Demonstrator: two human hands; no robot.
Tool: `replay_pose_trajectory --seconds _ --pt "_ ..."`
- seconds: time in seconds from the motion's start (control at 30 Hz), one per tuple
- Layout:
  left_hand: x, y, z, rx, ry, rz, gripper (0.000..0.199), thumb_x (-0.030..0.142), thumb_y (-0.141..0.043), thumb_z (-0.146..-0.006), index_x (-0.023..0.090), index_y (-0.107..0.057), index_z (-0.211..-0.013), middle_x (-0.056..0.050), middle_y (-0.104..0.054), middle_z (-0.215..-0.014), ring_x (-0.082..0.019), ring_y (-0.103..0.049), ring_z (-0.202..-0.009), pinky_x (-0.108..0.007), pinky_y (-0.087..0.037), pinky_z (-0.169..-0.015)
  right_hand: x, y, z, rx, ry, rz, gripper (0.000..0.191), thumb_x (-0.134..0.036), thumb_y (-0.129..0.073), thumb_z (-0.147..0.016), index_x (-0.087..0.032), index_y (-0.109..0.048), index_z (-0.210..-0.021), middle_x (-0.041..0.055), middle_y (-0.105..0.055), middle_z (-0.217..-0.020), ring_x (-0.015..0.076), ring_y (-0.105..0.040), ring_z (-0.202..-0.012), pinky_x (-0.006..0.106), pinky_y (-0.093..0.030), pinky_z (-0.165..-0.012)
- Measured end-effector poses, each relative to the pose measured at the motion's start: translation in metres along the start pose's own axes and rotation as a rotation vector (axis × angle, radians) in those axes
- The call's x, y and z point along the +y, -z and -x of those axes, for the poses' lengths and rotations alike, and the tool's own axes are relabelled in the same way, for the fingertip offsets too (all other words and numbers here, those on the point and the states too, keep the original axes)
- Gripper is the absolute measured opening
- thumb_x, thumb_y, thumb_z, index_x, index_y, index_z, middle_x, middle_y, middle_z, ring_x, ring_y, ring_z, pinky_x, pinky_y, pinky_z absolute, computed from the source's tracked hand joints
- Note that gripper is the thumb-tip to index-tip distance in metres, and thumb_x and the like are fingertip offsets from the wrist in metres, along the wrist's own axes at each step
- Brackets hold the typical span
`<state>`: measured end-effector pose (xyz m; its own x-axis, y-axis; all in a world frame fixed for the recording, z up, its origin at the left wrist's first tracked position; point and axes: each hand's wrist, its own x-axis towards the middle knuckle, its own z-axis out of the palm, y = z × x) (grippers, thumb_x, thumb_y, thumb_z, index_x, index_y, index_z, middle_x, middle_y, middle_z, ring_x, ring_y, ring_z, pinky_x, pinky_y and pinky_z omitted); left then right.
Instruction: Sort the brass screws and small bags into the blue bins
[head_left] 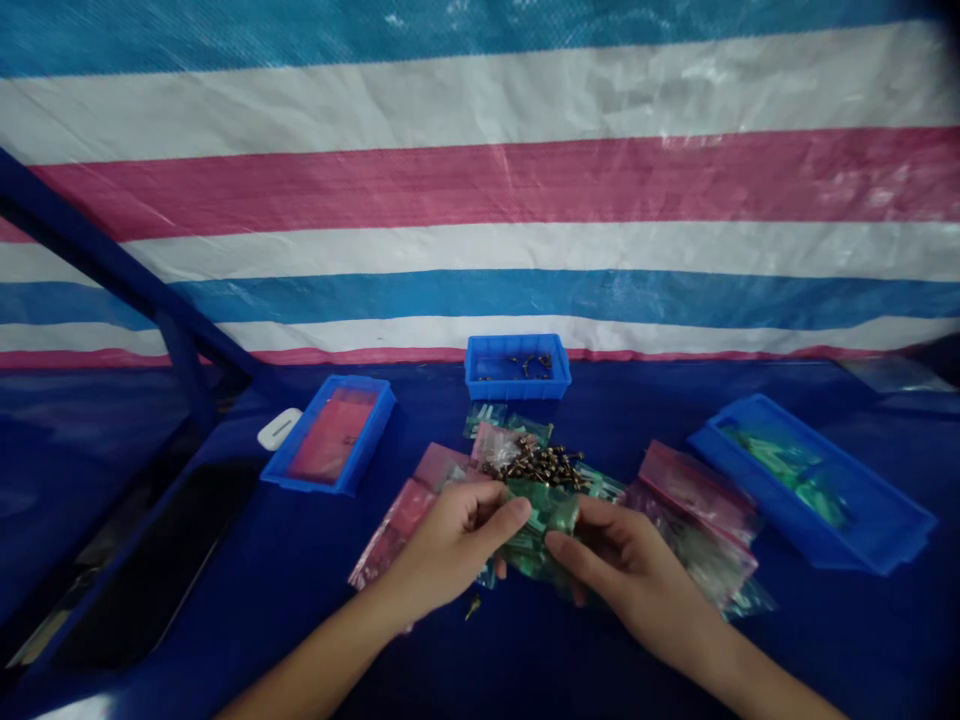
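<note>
bag (pixel 536 550) of green see-through plastic sits between both hands, just in front of a heap of small bronze-coloured pieces (pixel 551 465) that look like screws. the left hand (pixel 461 535) pinches its left side between thumb and curled fingers; the right hand (pixel 626 560) pinches the opposite side, thumb on the near face and fingertips mostly hidden behind the plastic. pale shapes show through the bag, too blurred to make out. pink bags (pixel 405 510) lie on the dark blue table (pixel 277 590) beside the left hand, and a pink pile (pixel 697 490) lies beyond the right hand, with a clear packet (pixel 752 598) poking out at its near edge. a single brassy piece (pixel 472 606) lies apart, near the left hand. behind the heap stands a back tray (pixel 517 387), blue, with a few similar pieces in it. the left tray (pixel 371 440) holds something flat and pink, a white object (pixel 279 429) just beside it; the right tray (pixel 885 530), set at an angle, holds green packets (pixel 795 470). a striped sheet (pixel 480 190) rises behind the table
</note>
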<state>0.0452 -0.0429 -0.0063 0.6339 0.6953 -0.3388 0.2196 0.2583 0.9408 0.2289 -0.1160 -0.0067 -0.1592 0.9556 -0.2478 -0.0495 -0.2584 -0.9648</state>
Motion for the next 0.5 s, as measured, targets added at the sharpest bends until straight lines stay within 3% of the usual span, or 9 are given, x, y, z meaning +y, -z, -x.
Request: replay_pose_trajectory --seconds 0.17,0.23,0.3,0.4,0.5 --pt "0.006 0.003 0.006 -0.196 0.000 -0.087 0.036 0.048 -0.066 -0.084 0.012 -0.068 -0.085 -0.005 -0.070 -0.077 -0.013 -0.061 -0.064 -0.020 -0.042 -0.056 -0.006 0.006 0.001 0.150 0.032 0.036 0.027 -0.044 -0.064 -0.087 -0.019 -0.058 -0.080 -0.0042 -0.048 -0.066 0.0065 -0.042 -0.054 0.017 -0.037 -0.048" --pt "0.009 0.004 0.007 -0.197 -0.024 -0.120 0.034 0.046 -0.064 -0.086 0.012 -0.069 -0.085 -0.007 -0.071 -0.081 -0.014 -0.063 -0.068 -0.021 -0.044 -0.058 -0.008 0.006 0.001 0.124 0.041 0.054 0.024 -0.042 -0.064 -0.087 -0.019 -0.059 -0.082 -0.0036 -0.052 -0.067 0.0069 -0.044 -0.053 0.018 -0.038 -0.047" --pt "0.011 0.004 0.008 -0.113 -0.100 -0.199 0.032 0.044 -0.061 -0.089 0.013 -0.070 -0.086 -0.006 -0.072 -0.081 -0.015 -0.063 -0.071 -0.022 -0.046 -0.060 -0.010 0.006 0.001 0.077 0.085 0.131 0.018 -0.038 -0.062 -0.088 -0.021 -0.061 -0.088 -0.0017 -0.058 -0.072 0.0088 -0.050 -0.056 0.019 -0.042 -0.049" --pt "0.010 0.004 0.007 0.073 -0.375 -0.440 0.021 0.034 -0.062 -0.091 0.016 -0.073 -0.090 -0.005 -0.072 -0.087 -0.017 -0.064 -0.081 -0.027 -0.051 -0.072 -0.007 0.008 0.003 0.125 0.362 0.420 0.009 -0.025 -0.061 -0.090 -0.023 -0.065 -0.097 0.0032 -0.065 -0.090 0.0141 -0.061 -0.077 0.025 -0.051 -0.066" --pt "0.005 0.006 0.009 0.201 -0.741 -0.750 0.019 0.018 -0.061 -0.091 0.019 -0.071 -0.107 -0.006 -0.070 -0.107 -0.020 -0.061 -0.099 -0.034 -0.051 -0.089 0.001 0.013 0.005 0.211 0.759 0.751 0.021 -0.009 -0.060 -0.087 -0.023 -0.068 -0.102 0.0061 -0.065 -0.101 0.0181 -0.062 -0.095 0.033 -0.052 -0.084"
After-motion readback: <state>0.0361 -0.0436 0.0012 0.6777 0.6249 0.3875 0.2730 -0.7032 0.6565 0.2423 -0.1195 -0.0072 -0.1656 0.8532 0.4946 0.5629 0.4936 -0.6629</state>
